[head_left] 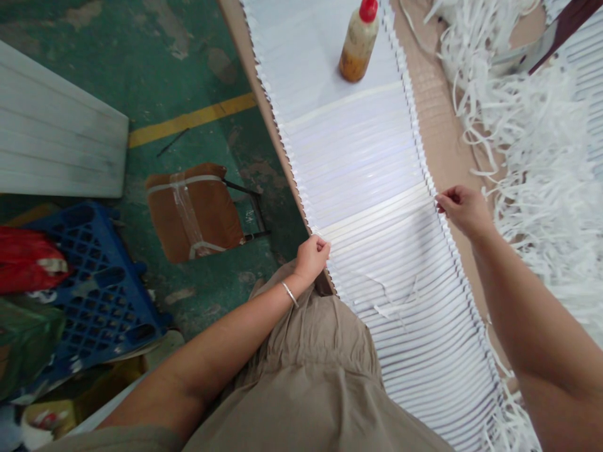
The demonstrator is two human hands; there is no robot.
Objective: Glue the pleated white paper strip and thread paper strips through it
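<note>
I have the left hand [313,258] pinching one long edge of the ribbed white sheet [358,157], the right hand [464,210] pinching the opposite edge, along the desk [443,141]. Uneven pulling could skew it; a sharp tug could topple the red-capped bottle [359,47] on it.

Dark-striped white sheet [379,216], red bottle cap [368,10], amber liquid [353,64], latticed blue crate [106,251], green floor [188,69]

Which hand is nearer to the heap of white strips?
Right. The right hand is beside the heap; the left hand is across the ribbed white material, at its left edge.
</note>
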